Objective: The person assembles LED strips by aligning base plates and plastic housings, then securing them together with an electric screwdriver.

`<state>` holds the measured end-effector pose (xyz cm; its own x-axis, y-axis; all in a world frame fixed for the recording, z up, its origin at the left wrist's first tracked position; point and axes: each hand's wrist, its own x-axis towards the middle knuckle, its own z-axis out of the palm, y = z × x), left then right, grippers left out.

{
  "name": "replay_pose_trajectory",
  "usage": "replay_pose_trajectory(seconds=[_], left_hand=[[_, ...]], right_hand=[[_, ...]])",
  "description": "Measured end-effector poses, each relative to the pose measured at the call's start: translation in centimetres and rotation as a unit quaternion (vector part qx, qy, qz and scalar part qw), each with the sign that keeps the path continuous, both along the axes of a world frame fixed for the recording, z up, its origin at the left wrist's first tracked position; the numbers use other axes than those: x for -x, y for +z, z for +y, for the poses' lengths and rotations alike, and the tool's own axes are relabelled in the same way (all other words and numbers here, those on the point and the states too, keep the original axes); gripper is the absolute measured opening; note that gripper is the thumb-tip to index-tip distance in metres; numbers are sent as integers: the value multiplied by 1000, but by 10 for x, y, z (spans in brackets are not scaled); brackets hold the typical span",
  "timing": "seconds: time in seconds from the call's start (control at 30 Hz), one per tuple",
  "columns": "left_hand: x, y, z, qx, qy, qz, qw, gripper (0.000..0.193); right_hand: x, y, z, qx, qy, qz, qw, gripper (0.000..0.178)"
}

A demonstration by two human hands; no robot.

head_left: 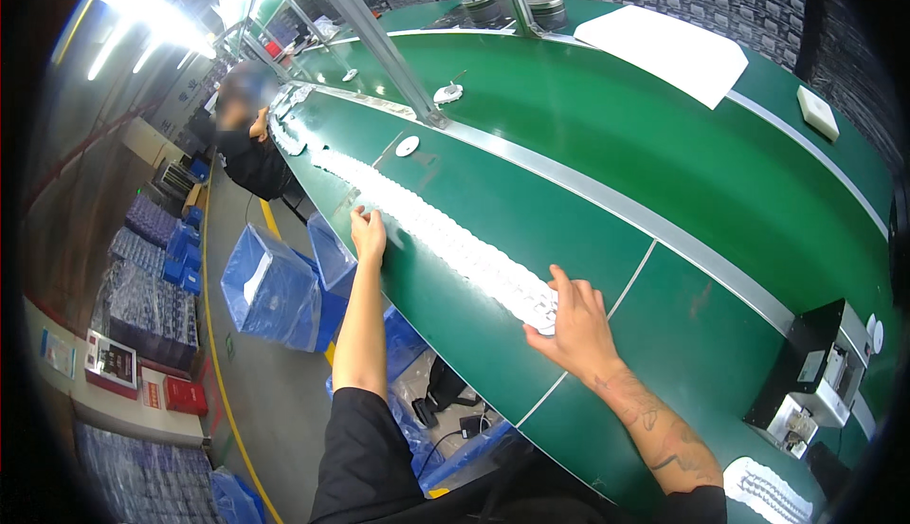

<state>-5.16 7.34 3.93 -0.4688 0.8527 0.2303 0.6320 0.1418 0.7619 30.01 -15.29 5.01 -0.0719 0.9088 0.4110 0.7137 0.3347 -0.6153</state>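
A long band of small white pieces, packed side by side in rows, runs slantwise along the green workbench. At its near end my right hand grips the last pieces, thumb on the near side and fingers on the far side. My left hand is over the bench's near edge, beside the band's middle. Its fingers are loosely curled, thumb and fingertips a little apart, and nothing shows in them. The bright glare hides the shape of the single pieces.
A black and silver machine stands at the right, near another white batch. Beyond a metal rail runs a green belt with a white sheet. Blue lined bins stand below left. A co-worker sits farther along.
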Motion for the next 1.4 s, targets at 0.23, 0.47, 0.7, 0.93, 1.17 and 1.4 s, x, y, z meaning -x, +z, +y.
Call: replay_pose_trajectory(seconds=[0.23,0.47,0.7,0.93,1.17,1.4], left_hand=[[-7,34,-17,-58,-201,310,928,90],[-63,79,-33,106,-443,517,724,110],[-58,69,-6,150,-431,563,689,107],[-59,73,-8,167,-431,545,699,111],[-48,75,-22,147,-448,554,686,117],[-63,90,-50,222,-463,569,643,123]], right_hand=[[-53,9,-53,43,-41,20,998,82],[-83,10,-83,57,-60,43,996,86],[-83,12,-87,55,-55,56,995,85],[-92,10,-93,65,-75,55,994,85],[-121,11,-116,59,-107,39,992,86],[-145,16,-140,58,-146,24,987,89]])
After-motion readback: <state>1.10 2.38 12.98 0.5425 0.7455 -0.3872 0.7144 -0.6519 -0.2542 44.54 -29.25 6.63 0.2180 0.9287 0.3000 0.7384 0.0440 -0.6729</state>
